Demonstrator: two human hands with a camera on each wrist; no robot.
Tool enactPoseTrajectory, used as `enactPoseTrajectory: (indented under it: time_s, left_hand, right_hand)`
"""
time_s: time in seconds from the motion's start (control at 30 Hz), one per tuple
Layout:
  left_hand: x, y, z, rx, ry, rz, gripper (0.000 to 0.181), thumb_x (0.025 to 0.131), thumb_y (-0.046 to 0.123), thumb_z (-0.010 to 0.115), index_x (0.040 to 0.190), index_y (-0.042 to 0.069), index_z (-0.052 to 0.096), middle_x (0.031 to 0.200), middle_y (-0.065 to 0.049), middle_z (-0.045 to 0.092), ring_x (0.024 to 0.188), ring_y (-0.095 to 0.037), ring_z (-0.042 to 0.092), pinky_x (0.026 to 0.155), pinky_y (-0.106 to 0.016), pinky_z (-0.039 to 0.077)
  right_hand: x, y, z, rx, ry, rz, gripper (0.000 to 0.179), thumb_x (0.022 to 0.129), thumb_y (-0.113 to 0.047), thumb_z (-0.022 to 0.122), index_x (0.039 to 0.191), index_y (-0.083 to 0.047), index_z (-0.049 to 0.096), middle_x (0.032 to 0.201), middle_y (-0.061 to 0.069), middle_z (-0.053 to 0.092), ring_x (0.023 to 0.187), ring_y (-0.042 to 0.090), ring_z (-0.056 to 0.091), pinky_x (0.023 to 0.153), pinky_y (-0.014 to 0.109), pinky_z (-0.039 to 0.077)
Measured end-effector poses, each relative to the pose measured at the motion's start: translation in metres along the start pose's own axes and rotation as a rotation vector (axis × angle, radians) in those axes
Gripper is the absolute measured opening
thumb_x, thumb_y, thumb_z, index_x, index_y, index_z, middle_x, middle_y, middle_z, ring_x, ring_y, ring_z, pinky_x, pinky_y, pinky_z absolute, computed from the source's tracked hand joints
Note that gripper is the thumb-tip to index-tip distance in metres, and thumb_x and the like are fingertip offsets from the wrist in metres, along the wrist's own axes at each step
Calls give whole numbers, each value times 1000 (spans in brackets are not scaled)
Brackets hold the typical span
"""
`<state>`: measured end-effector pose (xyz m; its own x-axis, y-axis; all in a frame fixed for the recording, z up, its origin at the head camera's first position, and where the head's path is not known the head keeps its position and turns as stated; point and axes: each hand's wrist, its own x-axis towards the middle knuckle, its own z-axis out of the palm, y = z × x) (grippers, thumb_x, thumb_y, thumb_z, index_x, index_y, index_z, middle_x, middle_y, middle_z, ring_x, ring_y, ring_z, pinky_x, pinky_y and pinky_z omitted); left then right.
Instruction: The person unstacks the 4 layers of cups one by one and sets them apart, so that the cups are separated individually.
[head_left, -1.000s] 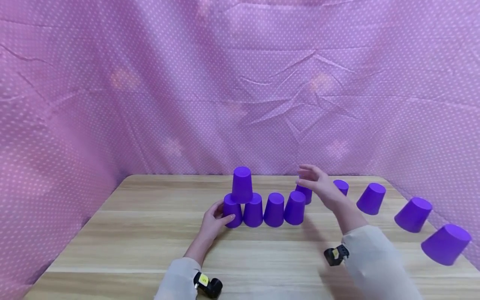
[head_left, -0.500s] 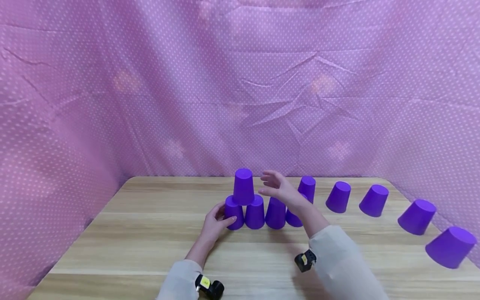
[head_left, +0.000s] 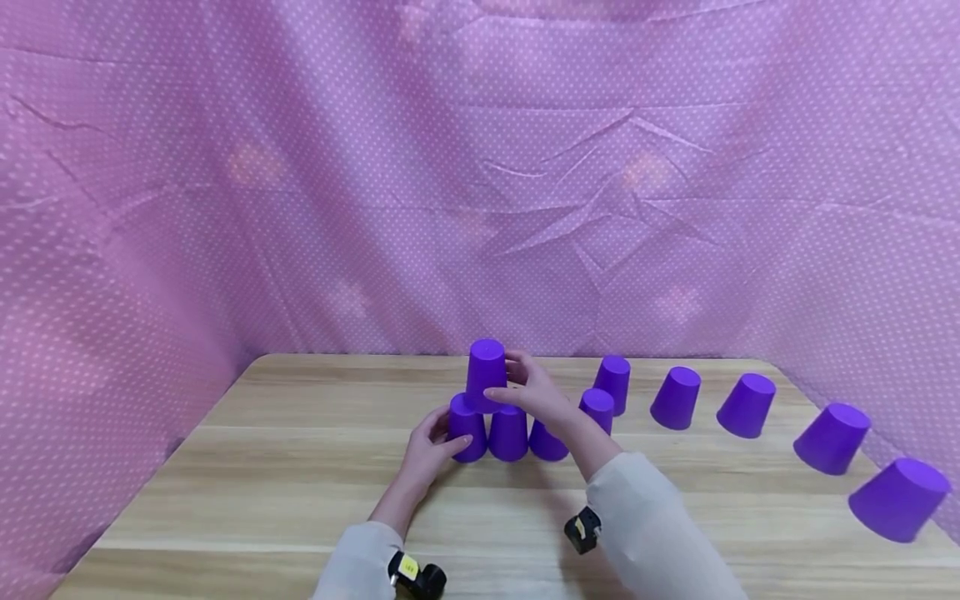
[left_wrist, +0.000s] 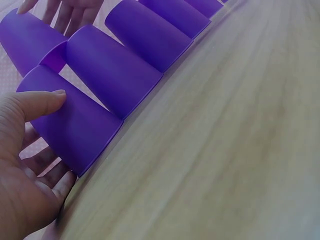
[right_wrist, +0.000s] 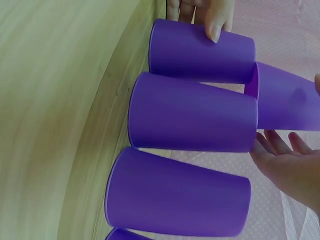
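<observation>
A purple cup [head_left: 487, 379] stands upside down across the tops of two others, the leftmost cup [left_wrist: 80, 125] and its neighbour [right_wrist: 192, 115]. My left hand [head_left: 427, 446] holds the leftmost cup low on the table, thumb on the near side and fingers round the far side. Reaching in from the right, my right hand [head_left: 536, 392] is at the upper cup. Its thumb overlaps that cup's near side, and its loosely stretched fingers [right_wrist: 280, 145] lie along the right and far side. A third bottom-row cup [right_wrist: 177, 195] stands just right of the pair.
Partly behind my right forearm stands a fourth row cup [head_left: 597, 406]. Several more upside-down cups, such as the nearest one [head_left: 896, 500], curve along the right of the wooden table [head_left: 262, 483]. Pink dotted cloth [head_left: 480, 167] hangs behind.
My right hand has swept left from the cups at the back right to the upper cup. My left hand stays on the leftmost cup, and the cups have kept their places.
</observation>
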<state>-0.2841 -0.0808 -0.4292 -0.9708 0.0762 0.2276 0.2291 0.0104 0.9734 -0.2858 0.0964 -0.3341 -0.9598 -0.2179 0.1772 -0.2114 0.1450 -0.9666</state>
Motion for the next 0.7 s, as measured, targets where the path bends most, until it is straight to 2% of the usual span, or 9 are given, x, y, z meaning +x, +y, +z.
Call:
enactPoseTrajectory:
  time_s: [0.17, 0.3, 0.4, 0.53, 0.7]
  left_hand:
    - [-1, 2, 0, 3, -4, 7, 56, 71, 2, 66, 122, -5, 42, 111, -22, 50, 103, -32, 46, 91, -37, 36]
    - [-6, 15, 1, -17, -18, 4, 54, 71, -2, 65, 120, -8, 42, 110, -25, 49, 104, -34, 45, 92, -39, 35]
    - [-6, 15, 2, -23, -19, 9, 54, 71, -3, 64, 120, -9, 42, 110, -25, 49, 103, -35, 45, 92, -40, 35]
    - [-1, 1, 1, -14, -13, 20, 55, 71, 0, 66, 120, -7, 43, 110, -22, 50, 103, -32, 46, 92, -38, 36]
    - [0, -1, 0, -1, 0, 24, 55, 70, 0, 66, 120, -6, 43, 109, -22, 51, 102, -32, 47, 91, -38, 37]
  right_hand:
    - [4, 0, 7, -6, 33, 14, 64, 71, -13, 69, 125, -5, 35, 113, 15, 51, 102, 27, 49, 89, 40, 38]
    - [-1, -11, 11, -3, 32, 17, 62, 74, -12, 66, 126, -2, 34, 113, 18, 51, 101, 29, 49, 89, 42, 37]
    - [-1, -12, 11, -10, 33, 13, 62, 75, -13, 65, 126, -1, 33, 114, 19, 50, 102, 31, 48, 89, 43, 37]
    - [6, -1, 12, -23, 64, 8, 60, 73, -16, 68, 124, -4, 37, 111, 16, 52, 100, 28, 50, 88, 41, 38]
    - [5, -2, 15, -15, 67, -21, 53, 73, -13, 67, 119, -3, 42, 107, 15, 54, 97, 26, 52, 86, 39, 40]
